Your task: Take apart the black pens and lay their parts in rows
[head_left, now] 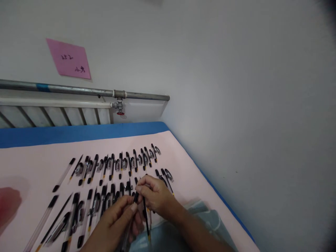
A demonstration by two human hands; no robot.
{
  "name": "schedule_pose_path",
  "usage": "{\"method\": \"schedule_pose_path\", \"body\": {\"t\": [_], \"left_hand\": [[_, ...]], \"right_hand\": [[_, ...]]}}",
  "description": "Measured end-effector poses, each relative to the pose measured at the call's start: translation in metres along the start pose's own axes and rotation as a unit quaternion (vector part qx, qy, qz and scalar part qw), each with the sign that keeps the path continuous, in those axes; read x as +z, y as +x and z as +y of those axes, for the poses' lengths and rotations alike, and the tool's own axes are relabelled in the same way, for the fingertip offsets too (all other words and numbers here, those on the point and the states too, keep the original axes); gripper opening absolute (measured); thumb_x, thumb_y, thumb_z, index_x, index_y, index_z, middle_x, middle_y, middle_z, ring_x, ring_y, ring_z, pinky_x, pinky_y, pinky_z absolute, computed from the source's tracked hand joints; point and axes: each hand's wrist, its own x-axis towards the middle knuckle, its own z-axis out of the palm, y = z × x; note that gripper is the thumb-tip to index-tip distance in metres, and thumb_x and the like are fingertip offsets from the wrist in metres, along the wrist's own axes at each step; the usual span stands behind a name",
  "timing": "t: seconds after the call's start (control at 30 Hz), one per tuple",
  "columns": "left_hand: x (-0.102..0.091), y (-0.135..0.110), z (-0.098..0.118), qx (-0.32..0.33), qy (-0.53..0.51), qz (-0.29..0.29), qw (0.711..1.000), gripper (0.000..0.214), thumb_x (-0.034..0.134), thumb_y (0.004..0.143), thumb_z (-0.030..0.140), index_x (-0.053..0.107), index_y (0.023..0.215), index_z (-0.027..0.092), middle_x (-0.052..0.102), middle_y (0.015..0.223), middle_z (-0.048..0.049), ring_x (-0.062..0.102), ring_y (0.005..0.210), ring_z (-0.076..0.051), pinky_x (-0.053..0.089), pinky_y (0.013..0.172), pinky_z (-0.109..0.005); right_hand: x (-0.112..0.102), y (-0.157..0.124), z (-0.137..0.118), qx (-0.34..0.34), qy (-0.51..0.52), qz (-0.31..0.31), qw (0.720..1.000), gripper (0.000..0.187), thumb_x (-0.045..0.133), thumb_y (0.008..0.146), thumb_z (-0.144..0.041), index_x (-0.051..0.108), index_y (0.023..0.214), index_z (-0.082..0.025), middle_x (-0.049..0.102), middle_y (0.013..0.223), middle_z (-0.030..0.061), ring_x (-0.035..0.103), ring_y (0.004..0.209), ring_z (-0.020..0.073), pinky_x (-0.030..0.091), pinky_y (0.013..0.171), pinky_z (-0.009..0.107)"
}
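My left hand [117,220] is closed around a clear-barrelled pen [135,197] with a black grip, its upper end pointing away from me. The fingertips of my right hand [157,197] are pinched together at that upper end; they hide the tip. Just beside the held pen, a thin black refill [146,218] with a yellowish end slants toward me. Around and beyond my hands lie two rows of pen parts: clear barrels [43,222] with black ends, dark refills [56,220] and clear-and-black caps [168,174]. My hands cover part of the nearer row.
The parts lie on a pink sheet [183,171] over a blue surface [78,134]. Light blue-green cloth [204,217] is beneath my right forearm. A blurred red object [9,206] shows at the left edge. Behind are a radiator [52,115], a pipe [86,89] and walls.
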Motion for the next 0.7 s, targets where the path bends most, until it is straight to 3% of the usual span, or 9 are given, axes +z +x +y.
{"method": "schedule_pose_path", "body": {"t": [0.07,0.17,0.3,0.4,0.5,0.7], "left_hand": [[0.002,-0.003,0.004,-0.003,-0.022,0.025,0.999,0.037,0.062,0.070,0.052,0.060,0.086,0.019,0.065,0.067,-0.0004,0.057,0.056,-0.012,0.045,0.050,-0.022],[-0.001,-0.005,0.011,-0.032,-0.049,0.062,0.996,0.047,0.066,0.066,0.054,0.061,0.098,0.021,0.068,0.077,-0.0025,0.060,0.065,-0.015,0.048,0.059,-0.025],[-0.007,-0.001,0.014,-0.047,-0.052,0.070,0.995,0.049,0.066,0.064,0.055,0.062,0.097,0.019,0.067,0.074,-0.0034,0.059,0.060,-0.015,0.045,0.052,-0.023],[-0.010,0.002,0.012,-0.052,-0.047,0.067,0.995,0.047,0.066,0.064,0.055,0.063,0.094,0.019,0.065,0.070,-0.0028,0.059,0.057,-0.015,0.043,0.048,-0.023],[-0.010,0.004,0.009,-0.067,-0.039,0.057,0.995,0.047,0.065,0.064,0.056,0.064,0.093,0.020,0.066,0.071,-0.0038,0.060,0.059,-0.016,0.044,0.050,-0.024],[-0.010,0.005,0.005,-0.086,-0.018,0.055,0.995,0.050,0.065,0.063,0.058,0.064,0.095,0.020,0.067,0.071,-0.0039,0.059,0.058,-0.015,0.045,0.051,-0.024]], "right_hand": [[-0.012,0.002,-0.004,0.020,0.040,-0.002,0.999,0.012,0.056,0.076,-0.031,0.052,0.076,-0.019,0.055,0.055,-0.0055,0.031,0.035,0.0027,0.023,0.036,0.017],[-0.051,0.010,-0.011,0.038,0.094,0.034,0.994,0.019,0.059,0.070,-0.035,0.049,0.078,-0.020,0.052,0.055,-0.0073,0.023,0.033,0.0013,0.015,0.034,0.016],[-0.118,0.022,-0.009,0.072,0.046,0.090,0.992,0.022,0.057,0.063,-0.036,0.045,0.072,-0.020,0.045,0.050,-0.0092,0.017,0.035,0.0006,0.011,0.034,0.015],[-0.153,0.027,-0.002,0.109,-0.008,0.123,0.986,0.016,0.054,0.062,-0.028,0.043,0.065,-0.019,0.044,0.046,-0.0084,0.017,0.033,0.0005,0.009,0.033,0.014],[-0.163,0.030,0.002,0.139,-0.067,0.140,0.978,0.011,0.054,0.062,-0.023,0.043,0.061,-0.018,0.045,0.042,-0.0068,0.021,0.031,0.0012,0.010,0.032,0.015],[-0.160,0.031,-0.008,0.164,-0.135,0.114,0.971,0.005,0.050,0.067,-0.022,0.048,0.065,-0.018,0.048,0.044,-0.0055,0.026,0.031,0.0028,0.015,0.032,0.016]]}}
